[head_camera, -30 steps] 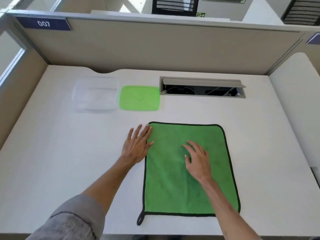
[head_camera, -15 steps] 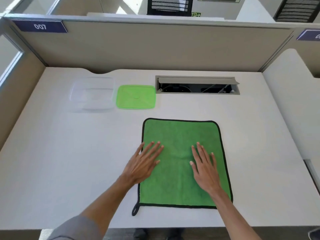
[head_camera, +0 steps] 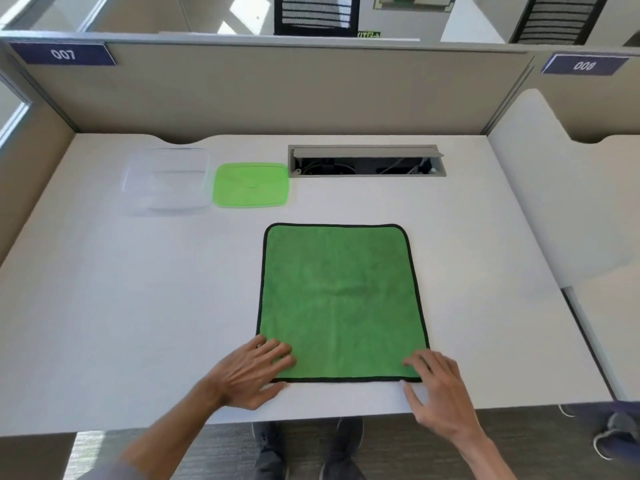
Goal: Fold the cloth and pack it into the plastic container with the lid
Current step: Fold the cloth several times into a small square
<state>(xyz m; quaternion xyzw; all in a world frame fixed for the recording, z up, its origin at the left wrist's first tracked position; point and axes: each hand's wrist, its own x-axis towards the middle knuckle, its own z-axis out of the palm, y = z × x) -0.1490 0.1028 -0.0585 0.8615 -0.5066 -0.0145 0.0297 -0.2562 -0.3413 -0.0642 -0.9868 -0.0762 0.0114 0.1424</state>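
A green cloth [head_camera: 339, 299] with black edging lies flat and unfolded on the white desk [head_camera: 138, 306]. My left hand [head_camera: 251, 372] rests on its near left corner, fingers on top and thumb at the hem. My right hand [head_camera: 438, 389] sits at the near right corner, fingertips touching the hem. Neither hand has lifted the cloth. A clear plastic container [head_camera: 166, 181] stands open at the far left. Its green lid [head_camera: 251, 184] lies flat just to the right of it.
An open cable hatch [head_camera: 367, 161] is set in the desk behind the cloth. Beige partition walls close the back and left sides. A neighbouring desk [head_camera: 568, 202] adjoins on the right. The desk's near edge runs just below my hands.
Both hands have slid from the middle of the cloth back to its near corners, spreading apart. The cloth's hanging loop at the near left is now hidden under my left hand.
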